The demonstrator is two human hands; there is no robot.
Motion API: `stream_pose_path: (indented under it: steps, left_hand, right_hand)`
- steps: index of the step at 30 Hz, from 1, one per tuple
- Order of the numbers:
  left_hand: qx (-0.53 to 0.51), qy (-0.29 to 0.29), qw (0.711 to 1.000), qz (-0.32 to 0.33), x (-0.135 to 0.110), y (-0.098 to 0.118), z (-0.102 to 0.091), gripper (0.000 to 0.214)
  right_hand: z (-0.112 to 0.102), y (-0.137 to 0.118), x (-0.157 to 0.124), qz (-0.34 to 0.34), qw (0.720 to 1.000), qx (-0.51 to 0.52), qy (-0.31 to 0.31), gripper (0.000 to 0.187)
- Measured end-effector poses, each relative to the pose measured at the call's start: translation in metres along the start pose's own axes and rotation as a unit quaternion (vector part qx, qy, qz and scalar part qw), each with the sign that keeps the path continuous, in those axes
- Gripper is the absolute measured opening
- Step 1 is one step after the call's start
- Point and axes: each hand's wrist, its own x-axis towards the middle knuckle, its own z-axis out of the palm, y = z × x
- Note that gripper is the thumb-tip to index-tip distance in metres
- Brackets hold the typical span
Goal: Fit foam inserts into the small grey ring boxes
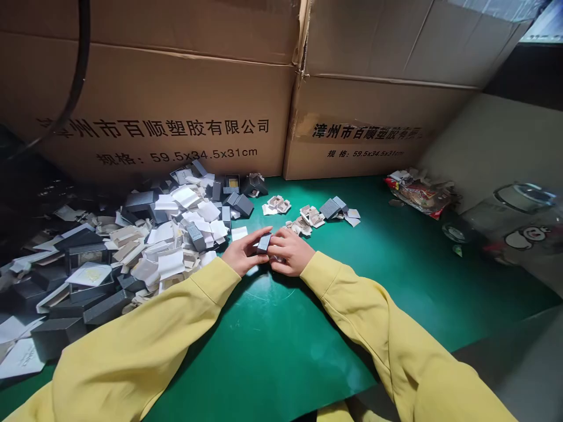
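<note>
My left hand (241, 253) and my right hand (288, 252) meet over the green table (308, 328). Together they grip a small grey box (264, 241), fingers pinched round it from both sides. Both arms wear yellow sleeves. A big heap of grey boxes and white card inserts (132, 246) lies just left of my left hand. A smaller scatter of white inserts and grey boxes (316, 214) sits beyond my right hand.
Two large printed cardboard cartons (176, 117) wall off the back of the table. At the right lie a crumpled wrapper pile (417, 190) and a clear glass jar (514, 228). A black cable (79, 64) hangs at the upper left.
</note>
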Motion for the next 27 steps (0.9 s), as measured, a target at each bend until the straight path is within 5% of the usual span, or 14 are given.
stream_pose_path:
  steps: [12,27]
  left_hand:
    - [0.000,0.000,1.000,-0.010,-0.003,-0.003,-0.002,0.071]
    - [0.010,0.017,1.000,-0.021,-0.003,0.008,0.004,0.071]
  right_hand:
    - [0.006,0.003,-0.014,-0.041,0.997,-0.011,0.063,0.016]
    - [0.008,-0.018,-0.005,0.128,0.989,0.043,0.065,0.005]
